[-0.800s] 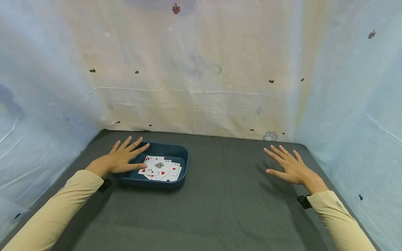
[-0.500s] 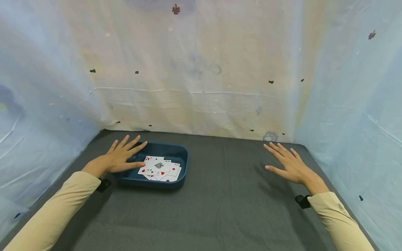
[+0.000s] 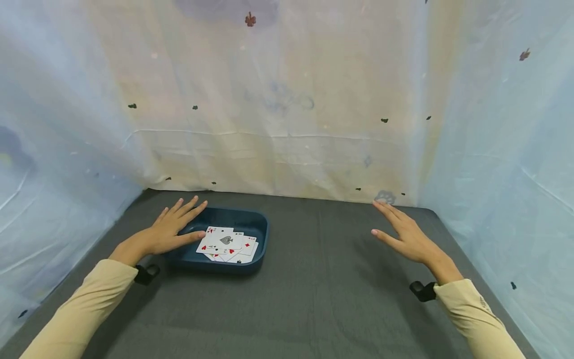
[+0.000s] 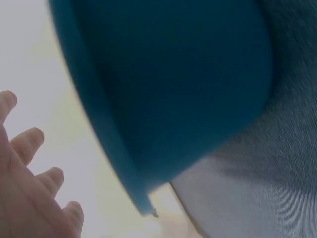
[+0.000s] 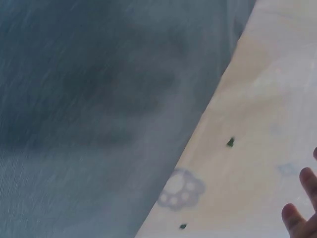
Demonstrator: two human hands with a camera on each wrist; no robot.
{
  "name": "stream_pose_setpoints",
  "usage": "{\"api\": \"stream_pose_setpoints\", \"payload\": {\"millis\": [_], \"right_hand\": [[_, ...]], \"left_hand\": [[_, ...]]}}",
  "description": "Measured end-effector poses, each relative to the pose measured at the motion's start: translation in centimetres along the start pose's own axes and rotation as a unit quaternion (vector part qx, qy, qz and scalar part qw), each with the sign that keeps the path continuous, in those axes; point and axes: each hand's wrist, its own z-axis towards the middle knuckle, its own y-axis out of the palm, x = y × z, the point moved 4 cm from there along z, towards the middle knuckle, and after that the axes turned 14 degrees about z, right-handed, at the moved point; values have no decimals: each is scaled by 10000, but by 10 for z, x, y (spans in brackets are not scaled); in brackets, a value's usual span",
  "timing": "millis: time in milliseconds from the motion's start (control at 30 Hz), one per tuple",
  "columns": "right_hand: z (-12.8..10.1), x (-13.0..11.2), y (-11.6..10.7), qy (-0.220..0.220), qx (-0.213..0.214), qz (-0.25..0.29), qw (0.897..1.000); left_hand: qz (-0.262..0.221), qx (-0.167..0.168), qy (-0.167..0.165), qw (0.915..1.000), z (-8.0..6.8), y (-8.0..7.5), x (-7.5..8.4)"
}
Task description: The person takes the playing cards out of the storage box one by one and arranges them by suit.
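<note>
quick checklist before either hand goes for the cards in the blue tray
1. Left hand free of any load: ok, fingers straight, resting over the blue tray's left rim.
2. Right hand free: ok, open, holds nothing.
3. Cards all inside the tray: ok, a loose overlapping heap, face up.
4. Tray flat on the grey mat: ok.
5. Left thumb touching the cards: cannot tell.
</note>
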Motion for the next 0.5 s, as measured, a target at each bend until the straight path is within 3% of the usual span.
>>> {"api": "stream_pose_setpoints", "payload": {"millis": [300, 500], "right_hand": [[14, -24, 6, -13, 535, 770, 9956], [27, -40, 13, -107, 1112, 1407, 9837]], "left_hand": [[-783, 322, -83, 9964, -2, -6, -1], [-1256, 702, -147, 9895, -5, -11, -8]]}}
